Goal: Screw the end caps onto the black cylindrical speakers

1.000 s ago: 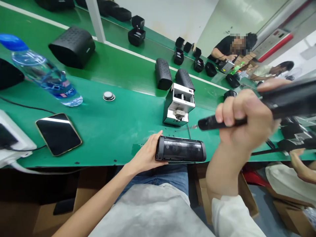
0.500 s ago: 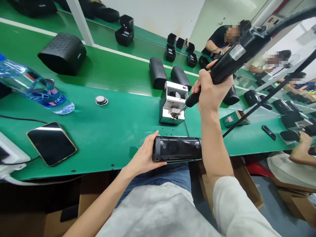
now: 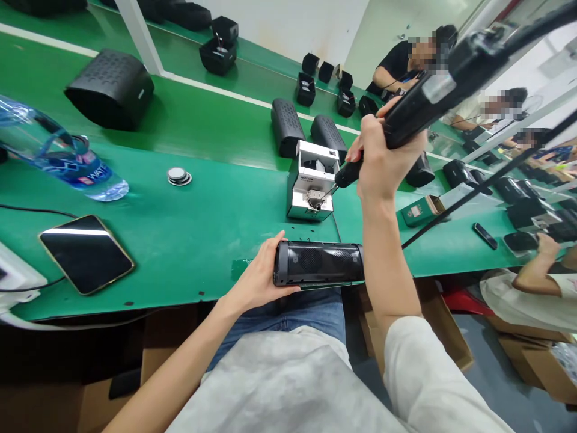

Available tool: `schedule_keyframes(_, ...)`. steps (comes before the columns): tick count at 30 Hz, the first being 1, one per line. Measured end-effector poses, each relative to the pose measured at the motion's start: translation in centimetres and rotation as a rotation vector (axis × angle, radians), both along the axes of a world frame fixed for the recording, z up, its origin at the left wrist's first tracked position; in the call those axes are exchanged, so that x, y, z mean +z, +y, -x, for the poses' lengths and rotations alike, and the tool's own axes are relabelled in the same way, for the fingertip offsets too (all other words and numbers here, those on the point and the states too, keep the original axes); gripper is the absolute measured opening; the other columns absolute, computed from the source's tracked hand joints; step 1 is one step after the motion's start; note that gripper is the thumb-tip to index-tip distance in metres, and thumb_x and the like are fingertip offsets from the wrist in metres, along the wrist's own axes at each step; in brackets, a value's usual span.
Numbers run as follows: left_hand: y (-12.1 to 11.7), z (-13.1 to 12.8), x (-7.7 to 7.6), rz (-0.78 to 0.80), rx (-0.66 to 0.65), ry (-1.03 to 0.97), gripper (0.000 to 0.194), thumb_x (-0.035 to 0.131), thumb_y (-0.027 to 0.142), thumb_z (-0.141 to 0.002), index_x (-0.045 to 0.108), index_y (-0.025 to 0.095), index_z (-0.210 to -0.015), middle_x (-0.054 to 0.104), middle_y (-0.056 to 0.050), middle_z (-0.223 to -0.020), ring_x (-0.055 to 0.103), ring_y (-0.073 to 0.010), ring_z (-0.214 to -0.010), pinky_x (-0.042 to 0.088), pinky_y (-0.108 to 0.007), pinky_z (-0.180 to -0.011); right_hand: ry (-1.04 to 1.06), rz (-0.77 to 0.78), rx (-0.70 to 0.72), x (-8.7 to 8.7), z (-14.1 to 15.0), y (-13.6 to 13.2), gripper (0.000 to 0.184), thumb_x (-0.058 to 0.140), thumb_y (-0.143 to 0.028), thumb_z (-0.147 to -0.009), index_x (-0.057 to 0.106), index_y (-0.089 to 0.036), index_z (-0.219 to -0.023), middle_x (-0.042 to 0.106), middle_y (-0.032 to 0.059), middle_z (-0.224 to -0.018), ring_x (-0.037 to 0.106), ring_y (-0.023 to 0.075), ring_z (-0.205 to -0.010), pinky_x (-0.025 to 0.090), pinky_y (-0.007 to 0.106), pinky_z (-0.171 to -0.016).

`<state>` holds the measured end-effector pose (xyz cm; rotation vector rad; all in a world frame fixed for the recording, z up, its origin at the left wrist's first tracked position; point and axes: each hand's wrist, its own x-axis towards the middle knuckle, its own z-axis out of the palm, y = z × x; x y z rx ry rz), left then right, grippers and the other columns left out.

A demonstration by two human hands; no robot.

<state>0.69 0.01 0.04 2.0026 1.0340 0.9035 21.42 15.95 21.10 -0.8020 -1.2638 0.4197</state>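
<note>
My left hand (image 3: 258,278) grips the left end of a black cylindrical speaker (image 3: 319,263) that lies on its side at the near edge of the green bench (image 3: 202,222). My right hand (image 3: 381,161) is wrapped round a black electric screwdriver (image 3: 421,105), held up and tilted. Its thin bit tip touches the front outlet of a small white and silver screw feeder box (image 3: 312,180) just behind the speaker. A cable runs from the screwdriver's top toward the upper right.
A smartphone (image 3: 85,252) lies at the near left, beside a water bottle (image 3: 58,157) and a small round metal part (image 3: 179,175). Black speaker shells (image 3: 286,126) sit on the belt behind. A green box (image 3: 419,210) lies right. Other people work at right.
My right hand swung the screwdriver from in front of me, up and over, then down so its bit meets the screw feeder. My left hand stayed on the speaker.
</note>
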Motion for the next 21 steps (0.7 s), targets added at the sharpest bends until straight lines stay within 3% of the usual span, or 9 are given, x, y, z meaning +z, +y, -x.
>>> schedule_keyframes(5,0.0,0.0,0.1,0.005,-0.001,0.005,0.133,0.095,0.047,-0.086,0.002,0.033,-0.18,0.043,-0.022,-0.168,0.047,-0.0464,-0.16,0.046,-0.068,-0.13,0.007,0.05,0.053,-0.6,0.1,2.0,0.085,0.087,-0.103,-0.045,0.05,-0.04,-0.089,0.052,-0.0139,-0.06,0.033,0.0154,-0.06,0.038,0.04,-0.054)
schedule_keyframes(7,0.0,0.0,0.2,0.0,-0.007,0.002,0.134,0.096,0.047,-0.086,0.002,0.033,-0.18,0.044,-0.021,-0.168,0.047,-0.0463,-0.16,0.046,-0.068,-0.13,-0.011,0.062,0.041,-0.4,0.0,2.0,0.083,0.086,-0.103,-0.048,0.049,-0.04,-0.089,0.05,-0.0129,-0.06,0.032,0.0153,-0.058,0.038,0.04,-0.052)
schedule_keyframes(10,0.1,-0.1,0.2,-0.014,-0.013,-0.01,0.134,0.096,0.049,-0.086,0.001,0.033,-0.18,0.045,-0.021,-0.166,0.049,-0.0459,-0.158,0.046,-0.068,-0.13,-0.054,0.093,0.019,-0.1,0.0,0.8,0.071,0.085,-0.095,-0.066,0.048,-0.04,-0.092,0.046,-0.011,-0.06,0.032,0.0161,-0.056,0.04,0.04,-0.052)
schedule_keyframes(13,0.1,-0.1,0.2,-0.043,-0.014,-0.017,0.134,0.095,0.05,-0.086,0.002,0.032,-0.18,0.046,-0.021,-0.166,0.05,-0.0458,-0.157,0.046,-0.067,-0.13,-0.056,0.077,0.019,0.5,0.4,-1.8,0.055,0.089,-0.076,-0.079,0.049,-0.04,-0.091,0.042,-0.0103,-0.059,0.035,0.0161,-0.051,0.039,0.04,-0.049)
schedule_keyframes(16,0.2,-0.1,0.1,-0.067,-0.018,-0.025,0.136,0.097,0.049,-0.085,0.002,0.031,-0.181,0.043,-0.023,-0.169,0.049,-0.0468,-0.158,0.047,-0.068,-0.129,0.016,-0.017,0.049,1.7,0.9,-5.7,0.029,0.086,-0.041,-0.086,0.057,-0.036,-0.088,0.039,-0.0101,-0.057,0.034,0.014,-0.044,0.031,0.037,-0.042)
schedule_keyframes(18,0.2,-0.1,0.0,-0.082,-0.021,-0.024,0.137,0.098,0.049,-0.084,0.002,0.03,-0.181,0.041,-0.024,-0.172,0.047,-0.048,-0.159,0.047,-0.069,-0.129,0.108,-0.061,0.087,3.0,0.9,-8.9,0.018,0.076,-0.021,-0.083,0.063,-0.033,-0.086,0.038,-0.01,-0.057,0.032,0.0127,-0.043,0.027,0.034,-0.039)
schedule_keyframes(21,0.3,-0.1,-0.2,-0.101,-0.023,-0.027,0.139,0.098,0.052,-0.083,0.003,0.028,-0.181,0.039,-0.025,-0.173,0.046,-0.0486,-0.159,0.047,-0.069,-0.128,0.166,0.032,0.209,4.7,-0.4,-13.7,0.02,0.076,-0.014,-0.076,0.064,-0.029,-0.083,0.038,-0.0116,-0.056,0.028,0.0093,-0.04,0.028,0.029,-0.035)
